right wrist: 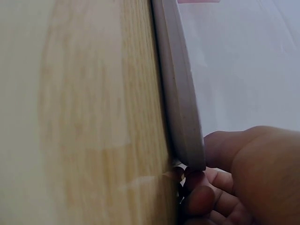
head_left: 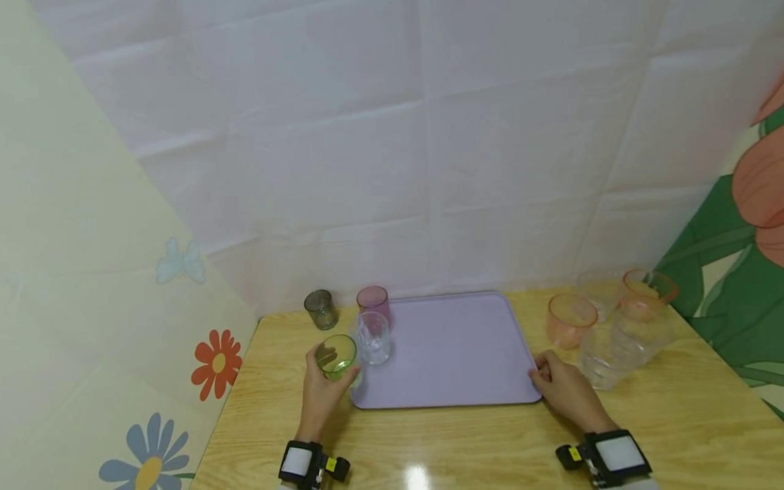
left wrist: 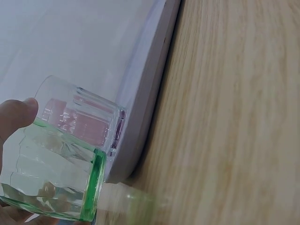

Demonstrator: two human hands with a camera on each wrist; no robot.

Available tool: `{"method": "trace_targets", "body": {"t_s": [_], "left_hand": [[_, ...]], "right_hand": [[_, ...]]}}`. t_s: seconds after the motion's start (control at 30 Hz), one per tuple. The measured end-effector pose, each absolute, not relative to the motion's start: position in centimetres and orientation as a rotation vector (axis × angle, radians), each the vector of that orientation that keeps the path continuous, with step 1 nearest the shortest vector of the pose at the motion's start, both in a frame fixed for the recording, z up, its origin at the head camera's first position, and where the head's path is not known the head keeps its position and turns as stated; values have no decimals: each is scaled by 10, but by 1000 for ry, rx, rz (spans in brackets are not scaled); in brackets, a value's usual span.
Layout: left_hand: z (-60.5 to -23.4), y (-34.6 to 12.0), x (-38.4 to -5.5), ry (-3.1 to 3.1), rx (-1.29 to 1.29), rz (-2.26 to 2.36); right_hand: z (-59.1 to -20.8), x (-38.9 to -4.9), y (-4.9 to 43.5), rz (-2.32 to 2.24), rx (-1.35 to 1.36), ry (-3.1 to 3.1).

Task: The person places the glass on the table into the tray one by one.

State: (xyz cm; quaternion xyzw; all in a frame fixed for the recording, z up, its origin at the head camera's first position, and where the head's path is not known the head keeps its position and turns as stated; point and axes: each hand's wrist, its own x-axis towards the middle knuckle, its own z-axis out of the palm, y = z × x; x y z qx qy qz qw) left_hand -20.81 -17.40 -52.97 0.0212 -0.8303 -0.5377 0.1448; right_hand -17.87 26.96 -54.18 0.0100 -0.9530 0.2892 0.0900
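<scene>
My left hand (head_left: 321, 398) grips a green glass (head_left: 335, 364) with thumb and fingers around its sides, at the left end of a lilac tray (head_left: 453, 354). In the left wrist view the green glass (left wrist: 51, 171) is held just beside the tray's rim, its base apart from the wood. Close by on the tray's left side stands a clear glass (head_left: 375, 344), with a pink glass (head_left: 375, 299) behind it. My right hand (head_left: 566, 389) pinches the tray's front right corner; in the right wrist view the thumb lies above the rim (right wrist: 180, 103) and curled fingers below.
A dark grey glass (head_left: 321, 312) stands behind my left hand, off the tray. Right of the tray are an orange glass (head_left: 571, 323), an orange-rimmed glass (head_left: 648, 292) and several clear glasses (head_left: 597, 364). A pale cloth wall (head_left: 367, 170) borders the wooden table (head_left: 484, 442) at the back.
</scene>
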Motion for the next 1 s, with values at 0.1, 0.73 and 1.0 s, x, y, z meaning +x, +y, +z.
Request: {"method": "trace_targets", "body": {"t_s": [0.1, 0.73, 1.0], "left_hand": [[-530, -172, -205, -2393, 58, -1541], [-534, -157, -193, -2367, -77, -1550], [-536, -151, -190, -2355, -118, -1587]], "right_hand": [[-541, -179, 270, 863, 33, -2835], [-541, -178, 270, 860, 28, -2843], [-542, -179, 270, 859, 28, -2843]]}}
